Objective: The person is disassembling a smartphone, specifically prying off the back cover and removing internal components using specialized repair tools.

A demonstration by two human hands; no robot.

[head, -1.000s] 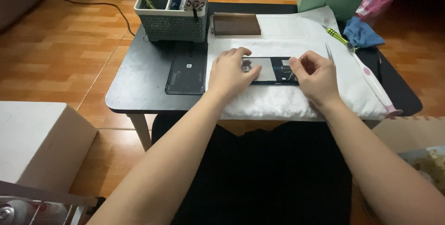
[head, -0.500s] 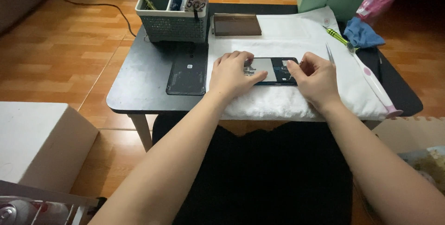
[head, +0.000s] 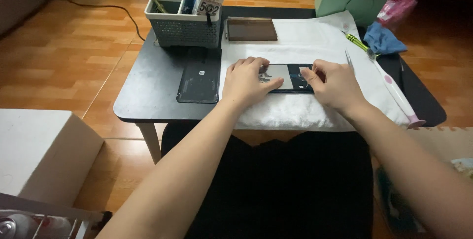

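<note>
- I am pressing my left hand (head: 246, 80) flat on the left end of an opened smartphone (head: 286, 77), fingers spread over its exposed insides.
- My right hand (head: 334, 84) is pinching at the phone's right end, fingertips pressed together on a small part too tiny to identify.
- The phone is lying on a white towel (head: 315, 47) covering the dark surface (head: 148, 96), the same spot as a second ago; both hands have barely shifted, so the fine work is continuing.
- A detached black back cover (head: 199, 79) is lying just left of the towel.
- A grey tool caddy (head: 183, 27) is standing behind it.
</note>
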